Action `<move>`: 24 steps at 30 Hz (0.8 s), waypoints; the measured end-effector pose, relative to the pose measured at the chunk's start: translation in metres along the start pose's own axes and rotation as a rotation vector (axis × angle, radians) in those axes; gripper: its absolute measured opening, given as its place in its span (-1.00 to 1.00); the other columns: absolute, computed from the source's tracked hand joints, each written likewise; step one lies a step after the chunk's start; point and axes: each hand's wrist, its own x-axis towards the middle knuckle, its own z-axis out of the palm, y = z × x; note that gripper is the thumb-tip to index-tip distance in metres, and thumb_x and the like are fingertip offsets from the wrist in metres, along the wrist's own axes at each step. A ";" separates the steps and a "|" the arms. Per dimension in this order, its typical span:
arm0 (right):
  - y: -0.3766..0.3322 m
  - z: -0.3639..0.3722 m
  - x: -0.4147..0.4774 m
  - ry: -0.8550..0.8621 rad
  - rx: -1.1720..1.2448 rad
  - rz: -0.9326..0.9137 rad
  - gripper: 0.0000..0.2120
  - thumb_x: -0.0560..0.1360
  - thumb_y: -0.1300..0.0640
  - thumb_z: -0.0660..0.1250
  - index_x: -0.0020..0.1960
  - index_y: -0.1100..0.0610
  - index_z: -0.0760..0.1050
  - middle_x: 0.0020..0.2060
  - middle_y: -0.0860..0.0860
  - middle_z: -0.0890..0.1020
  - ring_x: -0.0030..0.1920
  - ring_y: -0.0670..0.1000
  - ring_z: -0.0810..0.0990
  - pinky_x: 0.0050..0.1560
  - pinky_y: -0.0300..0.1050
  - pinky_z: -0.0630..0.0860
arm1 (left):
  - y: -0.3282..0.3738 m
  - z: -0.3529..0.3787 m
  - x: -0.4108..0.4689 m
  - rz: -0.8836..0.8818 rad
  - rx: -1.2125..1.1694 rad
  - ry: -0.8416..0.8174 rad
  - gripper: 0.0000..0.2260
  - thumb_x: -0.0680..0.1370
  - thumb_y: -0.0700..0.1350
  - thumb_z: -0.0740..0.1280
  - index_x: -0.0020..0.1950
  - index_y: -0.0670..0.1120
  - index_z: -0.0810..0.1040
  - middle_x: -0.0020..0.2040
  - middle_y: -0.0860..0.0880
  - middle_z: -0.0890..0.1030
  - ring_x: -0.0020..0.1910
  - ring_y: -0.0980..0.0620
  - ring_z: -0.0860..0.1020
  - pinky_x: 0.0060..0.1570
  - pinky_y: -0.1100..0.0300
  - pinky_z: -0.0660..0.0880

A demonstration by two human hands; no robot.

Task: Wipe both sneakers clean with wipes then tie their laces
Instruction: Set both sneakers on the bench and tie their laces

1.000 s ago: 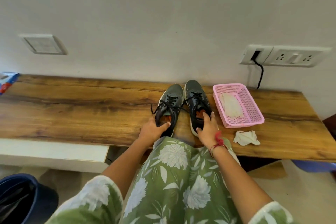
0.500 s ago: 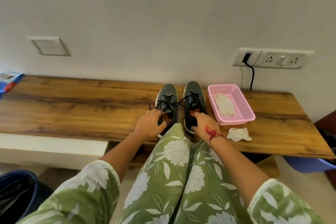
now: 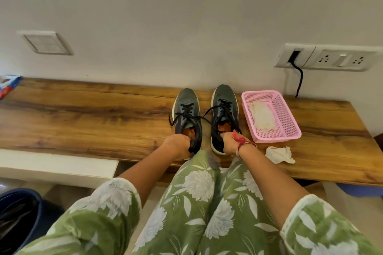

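Left sneaker (image 3: 186,96) and right sneaker (image 3: 224,92) stand side by side on the desk (image 3: 83,122), laces (image 3: 187,108) loose; left hand (image 3: 177,145) grips one heel, right hand (image 3: 229,142) the other; a crumpled wipe (image 3: 279,154) nearby suggests wiping is done, tying remains.

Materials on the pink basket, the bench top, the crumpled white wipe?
Pink basket: moulded plastic by the look, perforated mesh walls, slight sheen. Bench top: wood or wood-look laminate, visible grain, satin; cannot tell which. Crumpled wipe: thin tissue or nonwoven, matte, creased.
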 end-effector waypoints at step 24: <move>0.004 0.008 -0.008 0.243 -0.019 -0.080 -0.61 0.43 0.29 0.29 0.25 0.13 0.42 0.07 0.14 0.60 0.09 0.17 0.57 0.13 0.05 0.49 | -0.010 0.016 -0.005 0.193 -0.013 0.264 -0.56 0.57 0.10 0.28 0.38 -0.07 0.38 0.49 -0.08 0.33 0.55 0.04 0.05 0.49 0.01 0.02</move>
